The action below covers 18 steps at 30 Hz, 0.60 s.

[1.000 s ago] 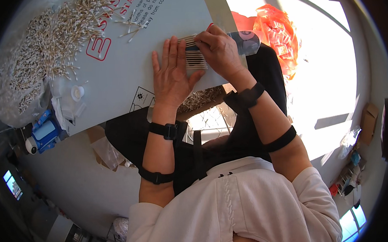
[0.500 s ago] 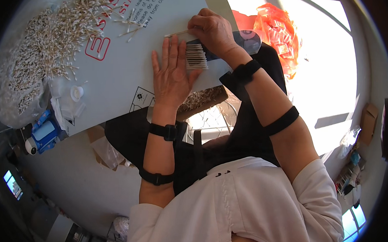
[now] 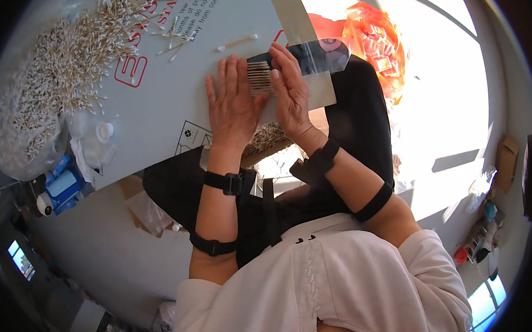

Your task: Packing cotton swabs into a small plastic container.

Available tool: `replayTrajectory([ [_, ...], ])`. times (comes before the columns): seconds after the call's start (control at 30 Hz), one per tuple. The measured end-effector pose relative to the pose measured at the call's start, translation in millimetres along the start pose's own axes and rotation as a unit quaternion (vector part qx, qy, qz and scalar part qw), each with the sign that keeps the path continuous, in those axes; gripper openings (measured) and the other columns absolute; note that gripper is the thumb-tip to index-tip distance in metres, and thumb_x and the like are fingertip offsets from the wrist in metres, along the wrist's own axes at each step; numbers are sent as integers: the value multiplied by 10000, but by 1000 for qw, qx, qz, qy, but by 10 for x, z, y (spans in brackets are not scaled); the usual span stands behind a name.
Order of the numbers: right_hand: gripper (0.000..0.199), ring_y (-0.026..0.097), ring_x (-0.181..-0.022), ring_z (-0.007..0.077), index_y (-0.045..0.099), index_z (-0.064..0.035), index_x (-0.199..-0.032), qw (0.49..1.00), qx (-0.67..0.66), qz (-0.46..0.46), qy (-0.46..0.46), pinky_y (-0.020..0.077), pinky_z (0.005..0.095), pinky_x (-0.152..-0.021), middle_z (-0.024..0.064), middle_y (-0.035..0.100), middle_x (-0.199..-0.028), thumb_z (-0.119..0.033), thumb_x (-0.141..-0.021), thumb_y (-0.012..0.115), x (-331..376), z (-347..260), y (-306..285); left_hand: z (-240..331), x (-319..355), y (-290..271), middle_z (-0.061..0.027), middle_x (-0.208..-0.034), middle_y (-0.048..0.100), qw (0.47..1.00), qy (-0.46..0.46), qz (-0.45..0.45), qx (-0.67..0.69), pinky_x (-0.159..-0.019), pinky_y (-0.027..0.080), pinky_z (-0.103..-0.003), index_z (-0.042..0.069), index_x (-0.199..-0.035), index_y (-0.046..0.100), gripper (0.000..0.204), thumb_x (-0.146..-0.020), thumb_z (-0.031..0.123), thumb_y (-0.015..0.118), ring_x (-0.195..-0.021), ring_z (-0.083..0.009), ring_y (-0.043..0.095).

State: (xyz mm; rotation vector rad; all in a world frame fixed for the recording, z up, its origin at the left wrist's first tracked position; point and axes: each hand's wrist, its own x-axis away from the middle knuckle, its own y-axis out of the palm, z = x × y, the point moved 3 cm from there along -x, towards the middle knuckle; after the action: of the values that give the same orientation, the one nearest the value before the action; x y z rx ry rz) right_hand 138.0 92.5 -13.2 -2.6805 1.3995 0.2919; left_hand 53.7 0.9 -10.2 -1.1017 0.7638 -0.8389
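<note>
**Between left hand [image 3: 228, 105] and right hand [image 3: 291, 99]: cotton-swab row [image 3: 259, 76]**

Head view: swabs' long axes run left-right, hand to hand. Left fingers flat at row's left end, nothing gripped; right fingers at its right end, equally near, thumb parted, no grip seen. Lone cotton swab [image 3: 237, 43] beyond row.

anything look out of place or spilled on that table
One cotton swab lies alone beyond the left hand, apart from the neat row of swabs beside that hand. At left, a loose heap of swabs spreads from a clear plastic bag across the table; it looks spilled, though that may be deliberate.
</note>
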Motion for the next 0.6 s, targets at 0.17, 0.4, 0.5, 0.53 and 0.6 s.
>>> replayTrajectory([
  [0.17,342,433,-1314,219,512,-3,-1328,1000,-7,23,2,325,316,-1095,127,459,-1427,-133,-1018,449,-99,63,134,18,-2,12,-150,-1529,313,1000,-3,5,-11,-1172,157,-522,14,-1453,335,729,-879,346,638,-1450,-309,239],
  [0.4,339,443,-1315,205,516,21,-1316,998,-54,27,26,362,315,-1097,137,480,-1409,-133,-1024,437,-160,118,100,21,24,2,-151,-1539,300,1000,-11,12,13,-1177,146,-515,17,-1464,326,724,-888,338,626,-1458,-305,219],
  [0.5,312,490,-1263,257,541,18,-1269,996,-80,38,28,357,331,-1072,151,524,-1359,-142,-1010,471,-175,152,66,19,-3,-21,-145,-1555,280,1000,21,-10,17,-1180,137,-514,31,-1472,321,717,-893,327,622,-1468,-286,204],
  [0.53,312,490,-1263,257,541,18,-1269,996,-79,38,29,357,331,-1072,151,524,-1359,-142,-1010,471,-170,156,51,27,-15,-25,-145,-1555,280,1000,21,-11,18,-1180,137,-514,31,-1472,321,717,-893,327,622,-1468,-286,204],
  [0.6,321,500,-1253,256,545,19,-1266,994,-98,25,44,356,332,-1075,154,535,-1349,-165,-1015,466,-167,147,49,33,-37,-23,-140,-1565,266,999,17,-40,2,-1181,129,-512,44,-1480,315,711,-901,330,613,-1474,-272,193],
])
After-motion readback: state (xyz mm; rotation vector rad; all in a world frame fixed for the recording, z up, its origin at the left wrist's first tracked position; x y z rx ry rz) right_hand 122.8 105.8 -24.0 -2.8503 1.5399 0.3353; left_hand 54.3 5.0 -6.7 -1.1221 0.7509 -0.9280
